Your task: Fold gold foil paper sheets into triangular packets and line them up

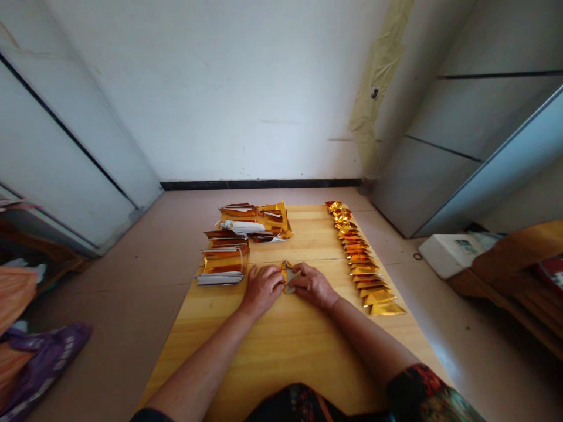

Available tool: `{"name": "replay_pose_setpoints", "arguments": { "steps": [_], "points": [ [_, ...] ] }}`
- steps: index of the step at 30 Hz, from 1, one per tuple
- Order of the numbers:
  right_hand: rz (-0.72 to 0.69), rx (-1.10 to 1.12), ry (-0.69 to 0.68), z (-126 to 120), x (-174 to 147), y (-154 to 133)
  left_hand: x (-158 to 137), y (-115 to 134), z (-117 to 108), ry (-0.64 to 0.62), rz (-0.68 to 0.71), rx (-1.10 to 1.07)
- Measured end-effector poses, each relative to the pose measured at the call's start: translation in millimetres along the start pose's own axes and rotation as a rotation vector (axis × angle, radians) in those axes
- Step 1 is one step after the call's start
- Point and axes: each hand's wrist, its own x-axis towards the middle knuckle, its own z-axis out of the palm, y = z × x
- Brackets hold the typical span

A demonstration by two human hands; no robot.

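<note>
A small piece of gold foil paper (284, 271), its greyish back partly showing, stands between my hands at the middle of the wooden table (272, 351). My left hand (264, 288) is closed on its left side, fingers bent against the paper. From the right, my right hand (313, 283) pinches the same piece, thumb and fingers close together. Beyond my left hand lie curled stacks of gold foil paper sheets (224, 259). To the right of my right hand runs a long row of folded gold paper pieces (360, 258), overlapping one another.
More gold sheets (275, 220) lie at the table's far left, with a white roll-like bundle among them. A white box (444, 255) rests by wooden furniture (505, 281) on the right. On the left are a purple bag (48, 357) and orange bags (15, 296). A white wall stands ahead.
</note>
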Motion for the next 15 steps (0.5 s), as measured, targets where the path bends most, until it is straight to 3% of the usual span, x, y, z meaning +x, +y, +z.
{"name": "replay_pose_setpoints", "arguments": {
  "steps": [9, 15],
  "points": [
    [0.012, 0.005, -0.067, -8.7, 3.6, -2.9, -0.1, 0.7, 0.4, -0.019, -0.028, -0.010],
    [0.116, -0.084, -0.139, -10.2, 13.4, -12.2, -1.8, -0.5, -0.7, -0.044, -0.011, -0.013]
  ]
}}
